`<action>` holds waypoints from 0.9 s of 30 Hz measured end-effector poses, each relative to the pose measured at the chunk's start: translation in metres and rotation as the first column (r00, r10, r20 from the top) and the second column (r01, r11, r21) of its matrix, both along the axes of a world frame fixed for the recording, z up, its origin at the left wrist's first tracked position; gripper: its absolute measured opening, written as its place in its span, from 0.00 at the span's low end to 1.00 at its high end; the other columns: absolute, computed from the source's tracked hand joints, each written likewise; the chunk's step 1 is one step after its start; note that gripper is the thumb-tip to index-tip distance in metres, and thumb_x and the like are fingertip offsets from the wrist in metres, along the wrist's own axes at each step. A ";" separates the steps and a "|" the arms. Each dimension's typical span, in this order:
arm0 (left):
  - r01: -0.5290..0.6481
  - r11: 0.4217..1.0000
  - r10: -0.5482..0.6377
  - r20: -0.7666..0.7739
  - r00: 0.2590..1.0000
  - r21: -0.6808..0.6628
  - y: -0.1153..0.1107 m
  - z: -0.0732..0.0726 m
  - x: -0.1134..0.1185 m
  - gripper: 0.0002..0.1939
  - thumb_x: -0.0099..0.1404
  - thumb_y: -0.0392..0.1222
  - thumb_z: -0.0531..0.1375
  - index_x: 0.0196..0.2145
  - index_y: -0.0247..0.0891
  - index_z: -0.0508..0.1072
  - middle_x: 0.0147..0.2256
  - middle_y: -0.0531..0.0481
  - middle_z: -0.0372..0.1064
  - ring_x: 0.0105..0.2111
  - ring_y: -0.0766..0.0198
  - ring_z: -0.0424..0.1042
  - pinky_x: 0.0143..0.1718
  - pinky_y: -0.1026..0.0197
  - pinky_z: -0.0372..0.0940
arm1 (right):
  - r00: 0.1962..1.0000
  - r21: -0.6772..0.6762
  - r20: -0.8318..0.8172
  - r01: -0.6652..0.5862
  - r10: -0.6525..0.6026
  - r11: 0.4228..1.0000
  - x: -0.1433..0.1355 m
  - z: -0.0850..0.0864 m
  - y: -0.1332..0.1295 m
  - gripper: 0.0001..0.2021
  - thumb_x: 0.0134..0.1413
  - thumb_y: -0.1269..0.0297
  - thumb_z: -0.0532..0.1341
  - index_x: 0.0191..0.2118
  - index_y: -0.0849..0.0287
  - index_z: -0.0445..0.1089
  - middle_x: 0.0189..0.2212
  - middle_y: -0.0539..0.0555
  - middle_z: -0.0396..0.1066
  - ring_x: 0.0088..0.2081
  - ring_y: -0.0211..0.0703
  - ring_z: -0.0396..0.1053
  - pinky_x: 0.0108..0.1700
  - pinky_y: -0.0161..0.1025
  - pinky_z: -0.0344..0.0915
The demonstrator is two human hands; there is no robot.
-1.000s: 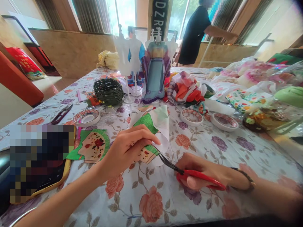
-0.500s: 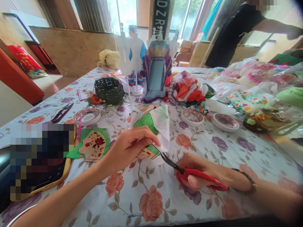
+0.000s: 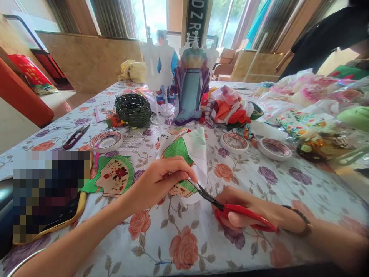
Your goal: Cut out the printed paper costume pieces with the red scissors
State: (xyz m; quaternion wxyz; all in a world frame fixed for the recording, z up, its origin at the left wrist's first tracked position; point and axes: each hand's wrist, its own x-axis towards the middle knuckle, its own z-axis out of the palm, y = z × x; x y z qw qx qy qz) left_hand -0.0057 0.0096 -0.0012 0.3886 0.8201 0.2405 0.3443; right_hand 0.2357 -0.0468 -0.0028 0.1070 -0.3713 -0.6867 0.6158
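Note:
My left hand (image 3: 170, 174) pinches the edge of a white printed fabric piece (image 3: 197, 143) with green and floral patterns, just above the table. My right hand (image 3: 240, 206) is closed round the red handles of a pair of scissors (image 3: 248, 217). Their dark blades point up and left and meet the fabric edge close to my left fingertips. To the left of my left hand lies a cut-out green and floral fabric piece (image 3: 117, 176). Part of the white fabric is hidden behind my left hand.
A phone (image 3: 77, 209) in a yellow case lies left, with thread snips (image 3: 75, 137) beyond it. Tape rolls (image 3: 106, 141) flank the fabric. Further back stand a dark woven basket (image 3: 132, 110), small dress forms (image 3: 158, 69) and a fabric heap (image 3: 230, 109). A person (image 3: 325, 38) leans in at the right.
The scissors' blades have closed in on the fabric edge beside my left fingers, and the fabric's lower edge has shifted slightly. The person at the back right has moved right and bent over.

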 end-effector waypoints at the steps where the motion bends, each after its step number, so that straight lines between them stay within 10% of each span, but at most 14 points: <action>1: 0.005 1.000 -0.005 -0.007 1.000 -0.006 0.000 0.000 0.000 0.12 0.70 0.35 0.53 0.33 0.39 0.75 0.30 0.53 0.71 0.30 0.69 0.68 0.32 0.66 0.61 | 1.000 -0.006 -0.006 0.000 0.000 1.000 0.000 -0.001 0.000 0.33 0.52 0.30 0.52 0.20 0.60 0.59 0.18 0.47 0.58 0.21 0.31 0.54 0.23 0.32 0.49; 12: 0.094 0.988 -0.092 0.018 0.996 -0.119 0.000 -0.006 0.004 0.18 0.68 0.53 0.57 0.32 0.36 0.75 0.29 0.50 0.66 0.28 0.68 0.65 0.26 0.66 0.59 | 0.999 -0.053 -0.045 -0.031 0.029 0.998 0.002 -0.008 0.002 0.32 0.52 0.30 0.52 0.20 0.59 0.56 0.18 0.47 0.57 0.21 0.31 0.53 0.23 0.33 0.49; 18: 0.124 0.989 -0.122 0.033 0.992 -0.079 0.004 -0.007 0.004 0.02 0.62 0.36 0.64 0.30 0.37 0.76 0.31 0.49 0.72 0.34 0.65 0.69 0.33 0.66 0.64 | 0.993 -0.003 -0.101 -0.058 0.058 0.998 0.001 -0.010 0.003 0.33 0.54 0.31 0.52 0.20 0.60 0.58 0.17 0.48 0.59 0.20 0.31 0.55 0.22 0.33 0.49; 27: 0.025 0.961 0.003 0.102 0.995 -0.275 0.000 -0.007 0.004 0.07 0.56 0.30 0.65 0.32 0.39 0.78 0.31 0.54 0.72 0.28 0.71 0.70 0.26 0.71 0.64 | 0.995 0.002 -0.088 -0.037 0.037 0.999 0.001 -0.007 0.001 0.32 0.56 0.34 0.52 0.20 0.60 0.58 0.18 0.47 0.59 0.20 0.31 0.55 0.23 0.32 0.52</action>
